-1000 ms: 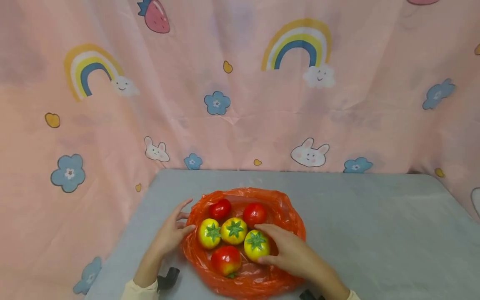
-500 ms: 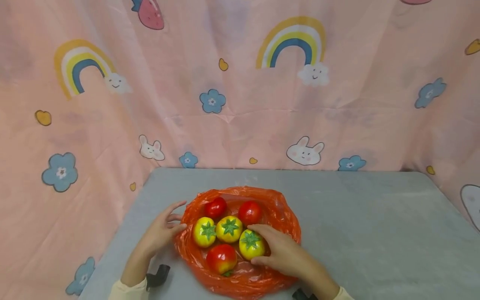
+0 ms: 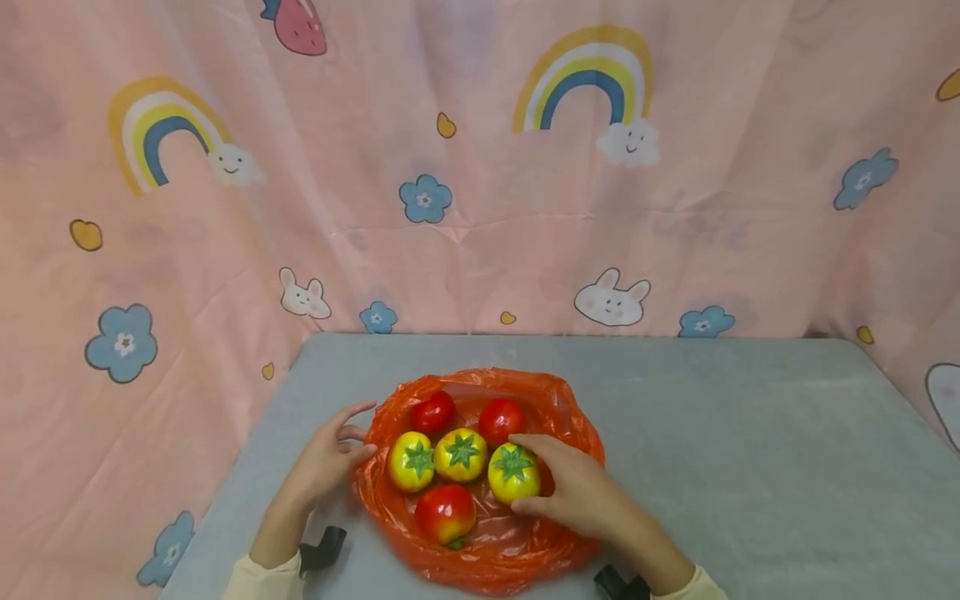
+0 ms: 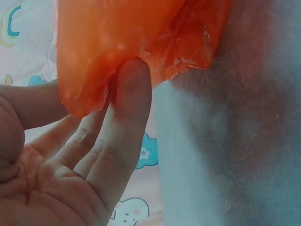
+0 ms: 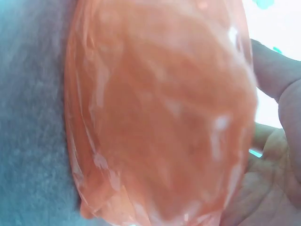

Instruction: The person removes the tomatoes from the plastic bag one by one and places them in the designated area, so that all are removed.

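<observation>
In the head view, an orange-red plastic bag (image 3: 480, 571) lies spread open on the table, its rim rolled into a ring. My left hand (image 3: 322, 462) holds the bag's left rim between thumb and fingers; the left wrist view shows the film (image 4: 122, 33) there. My right hand (image 3: 581, 487) reaches over the right rim and grips a glossy yellow tomato (image 3: 514, 483) with a green star-shaped top. Beside it are a yellow tomato (image 3: 461, 471) and another yellow tomato (image 3: 405, 471). The right wrist view shows mostly the bag's side (image 5: 160, 117), hiding the tomato.
Also in the bag are a red tomato (image 3: 432, 412) at back left, another red tomato (image 3: 501, 417) at back right and a red-yellow tomato (image 3: 446, 510) in front. The grey table (image 3: 735, 467) stretches right. A pink printed curtain (image 3: 525, 192) hangs behind.
Over the last half second, my right hand has moved the gripped yellow tomato slightly up and right, apart from the middle one. The left hand stays at the rim. The head view shifted slightly.
</observation>
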The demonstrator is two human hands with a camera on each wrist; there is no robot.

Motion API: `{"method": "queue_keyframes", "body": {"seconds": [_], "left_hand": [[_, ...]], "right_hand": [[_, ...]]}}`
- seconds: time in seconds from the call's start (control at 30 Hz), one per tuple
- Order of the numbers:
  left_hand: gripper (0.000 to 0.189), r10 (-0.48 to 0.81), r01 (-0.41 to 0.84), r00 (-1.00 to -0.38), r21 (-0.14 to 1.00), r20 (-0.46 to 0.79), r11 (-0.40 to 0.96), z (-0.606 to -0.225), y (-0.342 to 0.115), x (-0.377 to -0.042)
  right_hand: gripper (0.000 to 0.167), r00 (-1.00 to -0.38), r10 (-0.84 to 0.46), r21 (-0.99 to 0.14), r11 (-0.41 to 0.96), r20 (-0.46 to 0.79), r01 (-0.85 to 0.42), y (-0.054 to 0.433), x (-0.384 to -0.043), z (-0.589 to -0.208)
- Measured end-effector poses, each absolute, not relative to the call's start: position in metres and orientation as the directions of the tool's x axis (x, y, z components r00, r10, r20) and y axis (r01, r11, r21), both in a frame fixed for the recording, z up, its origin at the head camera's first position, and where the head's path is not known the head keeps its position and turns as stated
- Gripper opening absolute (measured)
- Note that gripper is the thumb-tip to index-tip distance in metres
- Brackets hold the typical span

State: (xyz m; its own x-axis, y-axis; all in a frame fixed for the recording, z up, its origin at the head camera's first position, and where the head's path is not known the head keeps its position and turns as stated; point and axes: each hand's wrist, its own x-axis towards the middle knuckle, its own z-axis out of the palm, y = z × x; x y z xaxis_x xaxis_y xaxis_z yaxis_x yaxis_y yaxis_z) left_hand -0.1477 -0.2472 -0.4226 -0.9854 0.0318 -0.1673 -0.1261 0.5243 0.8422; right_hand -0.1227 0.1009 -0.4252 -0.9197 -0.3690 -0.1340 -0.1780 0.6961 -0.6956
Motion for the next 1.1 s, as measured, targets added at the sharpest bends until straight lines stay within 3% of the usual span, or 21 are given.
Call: {"method": "queue_keyframes", "body": {"seconds": [0.6, 1.1], "left_hand": [[0.054, 0.018, -0.116, -0.989, 0.839, -0.148, 0.532, -0.421, -0.244, -0.148], [0.058, 0.050, -0.090, -0.990, 0.851, -0.135, 0.518, -0.422, -0.249, -0.147]], "right_hand": [[0.074, -0.941, -0.295, -0.690, 0.716, -0.166, -0.103, 0.108, -0.122, -0.410], [0.077, -0.953, -0.288, -0.715, 0.685, -0.092, -0.138, 0.130, -0.128, -0.393]]}}
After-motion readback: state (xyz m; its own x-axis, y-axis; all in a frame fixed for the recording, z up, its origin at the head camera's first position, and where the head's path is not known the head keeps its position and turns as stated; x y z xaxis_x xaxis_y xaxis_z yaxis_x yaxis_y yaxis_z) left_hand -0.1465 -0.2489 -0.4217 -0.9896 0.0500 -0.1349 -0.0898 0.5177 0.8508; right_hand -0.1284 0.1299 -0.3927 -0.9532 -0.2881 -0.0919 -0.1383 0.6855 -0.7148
